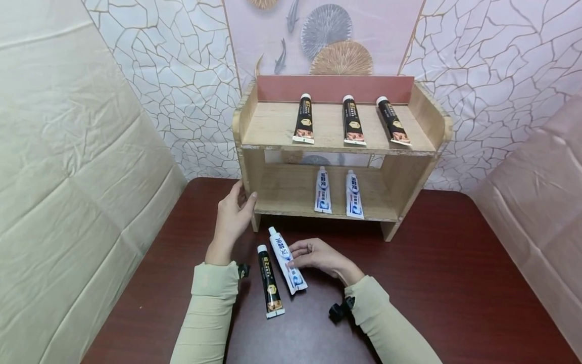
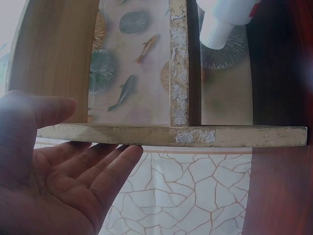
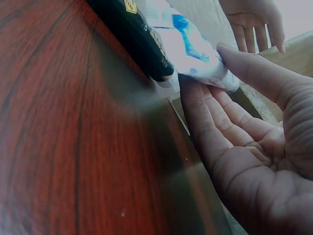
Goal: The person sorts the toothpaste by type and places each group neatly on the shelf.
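My right hand (image 1: 320,258) pinches a white-and-blue toothpaste tube (image 1: 284,258) between thumb and fingers, its cap pointing toward the shelf. Seen from the right wrist, the thumb is on one face and the fingertips are beneath the other. Just left of that tube, a black toothpaste tube (image 1: 270,283) lies on the table, cap end away from me. My left hand (image 1: 232,215) holds the left side panel of a small wooden shelf (image 1: 249,174). In the left wrist view the thumb lies on the inner side of the panel (image 2: 146,133), fingers along its outer side.
Three black tubes (image 1: 351,121) lie on the upper board. Two white-and-blue tubes (image 1: 323,189) lie on the lower board, right of its middle. The shelf stands at the back of a dark red table (image 1: 464,283), before a patterned wall (image 1: 491,76). Pale cloth (image 1: 82,151) hangs at both sides.
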Demonstrator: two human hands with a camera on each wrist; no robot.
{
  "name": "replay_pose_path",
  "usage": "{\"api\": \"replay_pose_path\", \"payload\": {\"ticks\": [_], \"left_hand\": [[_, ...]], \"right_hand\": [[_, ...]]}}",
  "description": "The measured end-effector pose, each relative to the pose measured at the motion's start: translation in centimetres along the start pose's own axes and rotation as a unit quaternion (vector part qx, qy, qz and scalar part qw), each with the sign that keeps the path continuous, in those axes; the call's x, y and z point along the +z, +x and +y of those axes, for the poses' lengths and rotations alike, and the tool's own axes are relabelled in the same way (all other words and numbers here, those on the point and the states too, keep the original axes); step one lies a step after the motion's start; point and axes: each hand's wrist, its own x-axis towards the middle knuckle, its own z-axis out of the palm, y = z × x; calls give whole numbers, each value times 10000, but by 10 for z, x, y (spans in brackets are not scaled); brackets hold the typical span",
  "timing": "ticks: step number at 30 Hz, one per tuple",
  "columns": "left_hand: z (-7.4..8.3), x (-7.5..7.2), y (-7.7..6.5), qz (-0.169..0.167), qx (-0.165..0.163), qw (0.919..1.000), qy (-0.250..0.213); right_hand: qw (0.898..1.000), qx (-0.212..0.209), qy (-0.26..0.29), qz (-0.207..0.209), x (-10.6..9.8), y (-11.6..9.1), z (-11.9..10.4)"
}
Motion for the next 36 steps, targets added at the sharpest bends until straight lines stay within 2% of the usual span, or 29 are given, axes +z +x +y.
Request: {"api": "replay_pose_path", "payload": {"ticks": [9,21,36], "left_hand": [[0,0,-1,-8,-27,10000,-55],[2,-1,-1,24,11,9999,-103],[3,-2,-2,-22,-10,10000,-79]], "right_hand": [[9997,-11,-45,229,3,-3,-8],[9986,-336,-133,392,4,-5,-24],[9966,-458,-251,644,3,-3,-30]]}}
